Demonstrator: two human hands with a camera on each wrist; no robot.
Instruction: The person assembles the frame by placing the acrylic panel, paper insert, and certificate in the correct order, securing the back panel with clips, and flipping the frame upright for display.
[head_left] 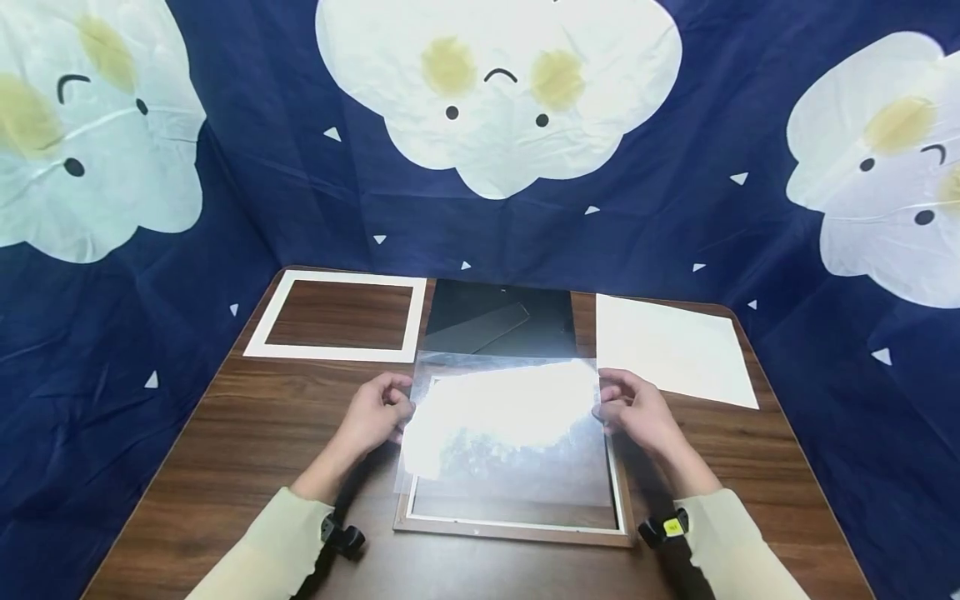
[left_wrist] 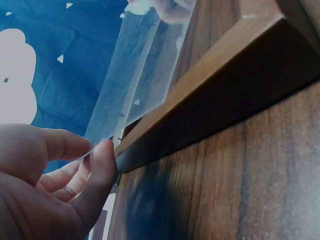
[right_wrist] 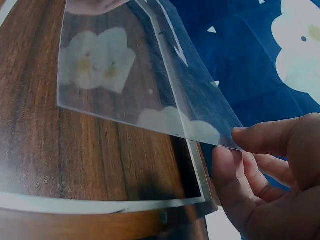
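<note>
A clear plastic sheet hangs tilted over a wooden picture frame, glaring with reflected light. My left hand pinches its left edge between thumb and fingers, and the left wrist view shows the sheet running away from the fingertips above the frame's side. On the opposite edge, my right hand pinches the sheet between thumb and index finger. Seen in the right wrist view, the sheet's near edge is raised above the frame's pale inner lip. Through the frame's opening the wooden table shows.
A white mat border lies at the table's back left. Behind the frame is a black backing board, and a white paper sheet lies at back right. A blue cloud-printed curtain surrounds the brown table.
</note>
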